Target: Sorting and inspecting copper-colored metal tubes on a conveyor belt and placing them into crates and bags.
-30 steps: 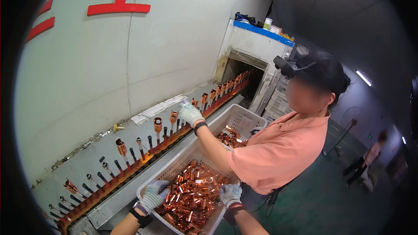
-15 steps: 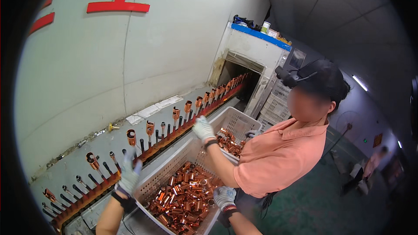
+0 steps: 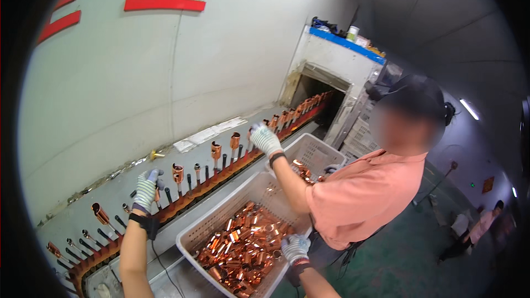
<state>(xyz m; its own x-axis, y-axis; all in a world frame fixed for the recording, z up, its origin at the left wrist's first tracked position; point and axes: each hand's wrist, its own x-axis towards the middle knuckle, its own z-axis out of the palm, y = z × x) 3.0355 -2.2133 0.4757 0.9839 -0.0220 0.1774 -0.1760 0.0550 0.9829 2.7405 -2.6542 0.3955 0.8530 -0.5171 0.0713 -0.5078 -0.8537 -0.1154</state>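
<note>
My left hand (image 3: 147, 189), in a striped grey-white glove, is over the row of upright spindles on the conveyor (image 3: 187, 201). Its fingers are curled closed at the top of a spindle; what they hold is hidden. A bit of copper shows just beside it. My right hand (image 3: 296, 248), gloved too, is at the right side of a white perforated basket (image 3: 190, 235), next to a heap of short copper sleeves (image 3: 243, 248). Its fingers are bent and partly hidden. Some spindles carry a copper sleeve (image 3: 178, 173); others, such as a black-tipped one (image 3: 168, 194), stand bare.
A co-worker in an orange shirt (image 3: 367, 193) stands on the right, a gloved hand (image 3: 266, 139) at the spindles. Beyond my basket is a second basket (image 3: 312, 142) with copper pieces. The conveyor runs into a wall opening (image 3: 316, 85). Crates (image 3: 359, 135) are stacked behind.
My left hand has gone from open above the basket's left corner to closed at the spindles, up and left. The co-worker's hand is farther along the row. The view has shifted slightly.
</note>
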